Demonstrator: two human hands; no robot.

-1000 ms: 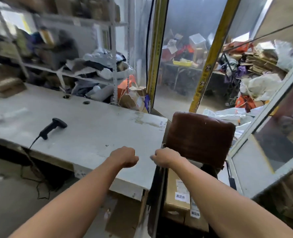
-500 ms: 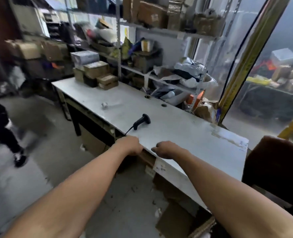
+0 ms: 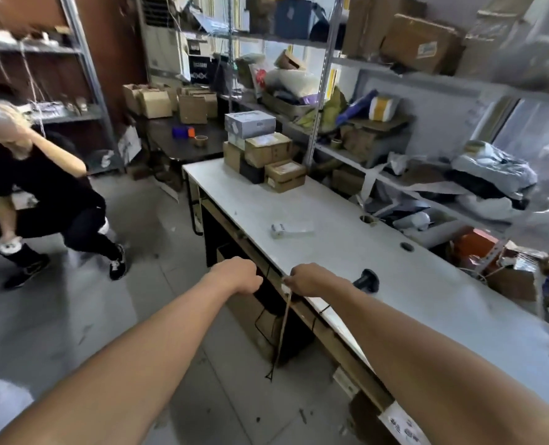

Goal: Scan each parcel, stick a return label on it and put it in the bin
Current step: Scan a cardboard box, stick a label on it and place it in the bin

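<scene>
Parcels [image 3: 260, 150] sit stacked at the far end of the white surface [image 3: 331, 226], at about twelve o'clock from my hands, well apart from them. The shelving [image 3: 395, 101] at two o'clock holds cartons and plastic mailers in loose heaps; I can see no bin from here. Another person [image 3: 41, 200] crouches on the floor at ten o'clock. The scanner [image 3: 368, 281] lies just beside my right wrist, half hidden by it. My left hand [image 3: 237, 277] is curled into a fist with nothing in it. My right hand [image 3: 308, 279] hovers at the surface's near edge, pinching what looks like a thin cord or strip [image 3: 282, 329] that hangs toward the floor. My worry is that dangling strip: I judge it could snag on the edge, or, if it's the scanner's lead, drag the scanner off the surface.
</scene>
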